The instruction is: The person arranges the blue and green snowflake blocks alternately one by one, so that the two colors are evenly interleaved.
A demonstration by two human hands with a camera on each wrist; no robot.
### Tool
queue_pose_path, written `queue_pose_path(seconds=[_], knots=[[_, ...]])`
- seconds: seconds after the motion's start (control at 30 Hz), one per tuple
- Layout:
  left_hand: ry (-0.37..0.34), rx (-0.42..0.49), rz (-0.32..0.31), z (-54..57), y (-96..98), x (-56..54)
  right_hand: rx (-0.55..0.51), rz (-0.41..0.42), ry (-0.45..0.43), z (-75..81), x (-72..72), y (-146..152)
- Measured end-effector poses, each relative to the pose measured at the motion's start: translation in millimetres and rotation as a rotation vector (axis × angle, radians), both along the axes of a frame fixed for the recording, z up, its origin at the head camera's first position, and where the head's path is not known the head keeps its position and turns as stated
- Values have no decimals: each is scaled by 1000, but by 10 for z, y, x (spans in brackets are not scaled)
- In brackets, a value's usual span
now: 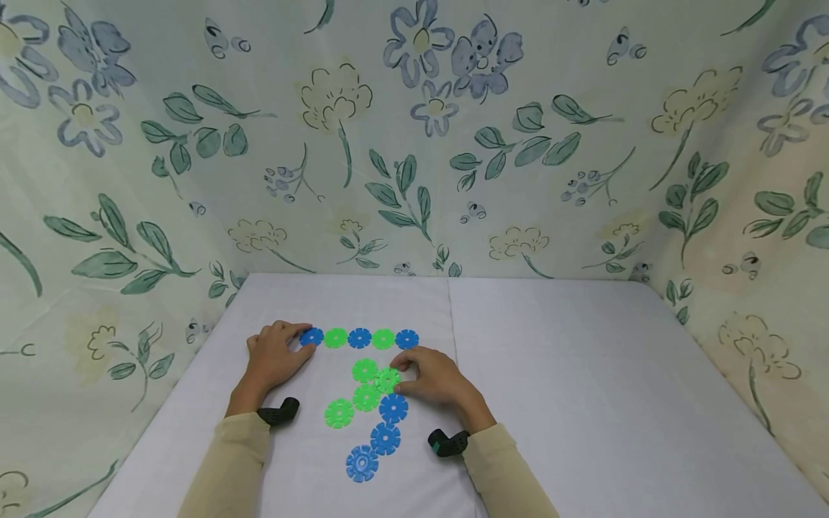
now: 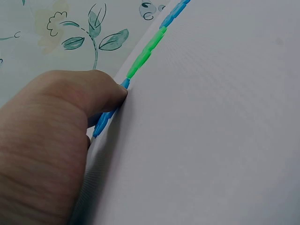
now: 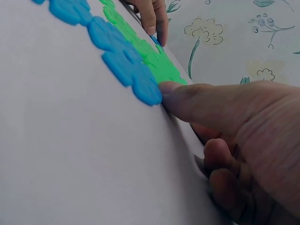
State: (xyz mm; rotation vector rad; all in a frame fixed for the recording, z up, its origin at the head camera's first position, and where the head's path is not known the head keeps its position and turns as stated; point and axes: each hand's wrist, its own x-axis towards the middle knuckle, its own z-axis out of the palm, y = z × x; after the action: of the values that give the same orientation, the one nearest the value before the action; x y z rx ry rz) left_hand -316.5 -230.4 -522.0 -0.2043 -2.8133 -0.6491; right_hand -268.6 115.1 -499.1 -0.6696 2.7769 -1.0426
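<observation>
The white cloth-covered table [image 1: 583,374] stretches widest in the right half of the frame, giving much room beyond the right hand [image 1: 434,378]; the left hand [image 1: 277,352] is nearer to the slanting left edge. The far edge runs across the middle of the frame, above a straight row of five blue and green discs [image 1: 360,338]. At its left end, the left hand pinches a flat blue notched plastic disc [image 1: 312,337] between thumb and finger. Just left of the lower centre, the right hand holds by its rim a flat green notched plastic disc [image 1: 388,380], among a loose zigzag of green and blue discs [image 1: 385,438]. All discs are thin, with petal-like rims. Behind the table, floral fabric [image 1: 414,201] hangs, lightly creased.
</observation>
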Motion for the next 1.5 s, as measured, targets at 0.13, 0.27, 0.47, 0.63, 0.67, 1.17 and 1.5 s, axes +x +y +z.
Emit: queue_pose_path(seconds=[0.13, 0.27, 0.47, 0.63, 0.67, 1.17, 1.5], knots=[[4, 2, -2, -8, -7, 5, -16, -8, -19, 17, 12, -13], [6, 4, -2, -11, -11, 10, -31, -6, -27, 33, 26, -21], [3, -1, 6, -11, -8, 9, -42, 13, -16, 18, 16, -16], [-1, -5, 8, -7, -7, 11, -51, 16, -13, 4, 9, -17], [-1, -4, 9, -8, -7, 11, -51, 15, -11, 1, 9, -17], [-14, 4, 8, -9, 8, 10, -54, 31, 2, -40, -17, 28], [-15, -1, 10, -19, 7, 5, -100, 69, -3, -42, -19, 48]])
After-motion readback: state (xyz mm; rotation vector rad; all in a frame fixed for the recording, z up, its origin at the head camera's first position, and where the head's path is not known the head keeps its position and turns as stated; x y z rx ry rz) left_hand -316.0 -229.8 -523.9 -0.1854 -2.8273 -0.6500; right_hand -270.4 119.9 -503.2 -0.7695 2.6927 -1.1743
